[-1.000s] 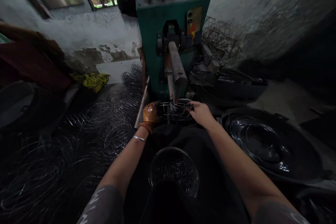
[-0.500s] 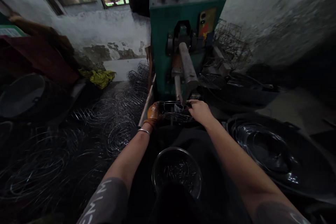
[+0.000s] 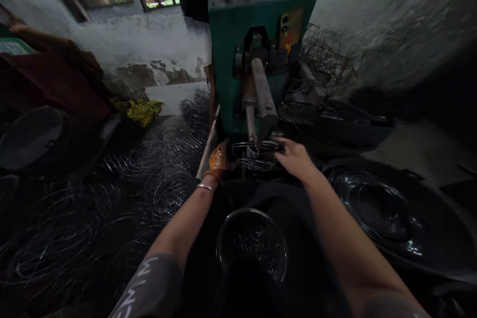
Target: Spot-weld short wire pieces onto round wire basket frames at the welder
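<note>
A round wire frame point(image 3: 257, 165) made of thin metal rings sits just below the two metal arms point(image 3: 264, 97) of a green machine point(image 3: 227, 64). My left hand point(image 3: 220, 158), in a stained orange glove, grips the frame's left side. My bare right hand point(image 3: 292, 155) has its fingers closed at the right side of the frame, near the lower arm's tip. Shadow hides exactly how the fingertips meet the wire. Below my hands, a metal bowl point(image 3: 219, 238) holds many short metal pins point(image 3: 257, 243).
Tangled wire rings point(image 3: 156, 159) are heaped on the floor to the left. At right stands a wide black pan point(image 3: 439, 228) with a wire coil point(image 3: 354, 203) in it. A phone point(image 3: 291, 30) is fixed on the machine's front, and a yellow cloth point(image 3: 141, 111) lies by the wall.
My right hand has shifted right, away from the tip of the machine's arms. My left hand stays on the frame's left side. The view has drifted slightly.
</note>
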`<state>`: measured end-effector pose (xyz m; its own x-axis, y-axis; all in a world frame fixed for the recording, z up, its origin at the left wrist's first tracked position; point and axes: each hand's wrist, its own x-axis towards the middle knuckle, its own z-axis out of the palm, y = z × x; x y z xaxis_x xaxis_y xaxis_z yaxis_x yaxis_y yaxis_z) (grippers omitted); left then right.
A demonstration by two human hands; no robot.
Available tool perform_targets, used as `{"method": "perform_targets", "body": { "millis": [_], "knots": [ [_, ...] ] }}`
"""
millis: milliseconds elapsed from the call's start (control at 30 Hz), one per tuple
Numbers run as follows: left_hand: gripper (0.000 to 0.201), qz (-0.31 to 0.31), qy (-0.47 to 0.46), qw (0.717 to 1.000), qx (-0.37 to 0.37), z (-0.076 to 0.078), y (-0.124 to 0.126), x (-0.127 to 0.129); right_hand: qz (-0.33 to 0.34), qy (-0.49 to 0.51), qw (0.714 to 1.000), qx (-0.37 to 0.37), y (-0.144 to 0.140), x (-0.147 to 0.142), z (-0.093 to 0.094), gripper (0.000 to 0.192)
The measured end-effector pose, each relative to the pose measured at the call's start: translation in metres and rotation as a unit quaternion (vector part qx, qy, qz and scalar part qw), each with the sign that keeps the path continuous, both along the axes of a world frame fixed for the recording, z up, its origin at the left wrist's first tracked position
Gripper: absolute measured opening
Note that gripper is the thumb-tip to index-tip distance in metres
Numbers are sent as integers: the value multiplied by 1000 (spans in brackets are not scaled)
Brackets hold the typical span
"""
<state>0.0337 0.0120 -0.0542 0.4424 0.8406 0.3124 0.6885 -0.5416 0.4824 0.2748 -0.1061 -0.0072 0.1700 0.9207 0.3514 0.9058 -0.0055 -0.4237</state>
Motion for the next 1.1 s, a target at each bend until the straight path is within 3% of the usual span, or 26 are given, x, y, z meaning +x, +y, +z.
{"method": "perform_targets", "body": {
  "millis": [67,167,333,467,567,700,833,933,1100],
  "knots": [
    [91,-9,4,997,79,7,-12,-1,-35,60,997,26,-11,22,-19,50],
    [91,-54,10,985,163,16,-27,7,-74,84,994,-8,-16,40,-44,51],
    [86,-74,79,979,171,29,-27,32,-98,130,985,-56,0,32,-55,46],
    [73,-78,117,982,127,30,-15,36,-78,135,987,-49,-1,29,-46,39],
    [72,-74,103,988,85,20,-9,25,-32,67,997,-34,-6,23,-31,34],
    [72,-67,66,995,43,2,0,5,6,-60,995,-85,-1,3,-4,29],
    [62,-82,23,995,58,-7,14,-7,27,-123,982,-144,7,-13,17,26],
    [58,-84,3,995,59,-9,20,-10,30,-141,977,-155,8,-19,24,28],
    [68,-70,-35,997,5,-14,21,-13,12,-154,981,-117,17,-26,21,32]
  ]
}}
